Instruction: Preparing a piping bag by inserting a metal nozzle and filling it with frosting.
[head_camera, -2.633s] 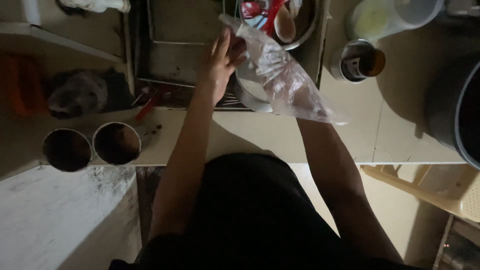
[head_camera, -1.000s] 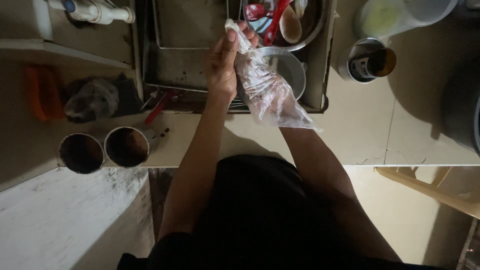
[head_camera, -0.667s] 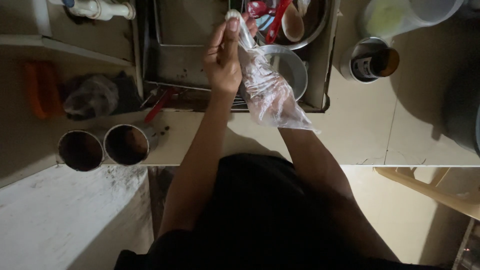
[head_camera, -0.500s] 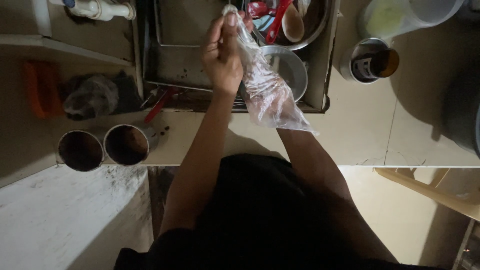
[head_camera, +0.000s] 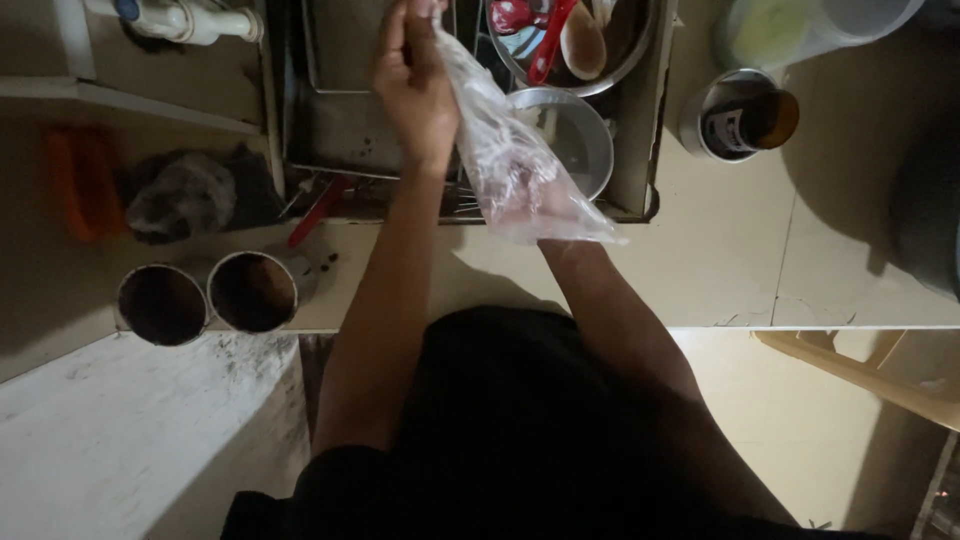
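Scene: dim kitchen, I'm looking down at a pale tabletop (head_camera: 700, 260) with a sink (head_camera: 345, 140) set into it.
Left hand (head_camera: 415, 85): closed, pinching the top of a clear plastic bag (head_camera: 510, 165) over the sink.
Right hand (head_camera: 530, 200): inside the bag; can't tell its grip.
Sink contents: steel bowl (head_camera: 575, 130), larger bowl with red utensil (head_camera: 545, 45).
Nearby: two tins (head_camera: 205, 300) on left edge, dark bottle (head_camera: 750, 120) to right.

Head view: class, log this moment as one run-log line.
left hand: pinching plastic bag top | right hand: inside bag | place: above sink | nearby: steel bowl
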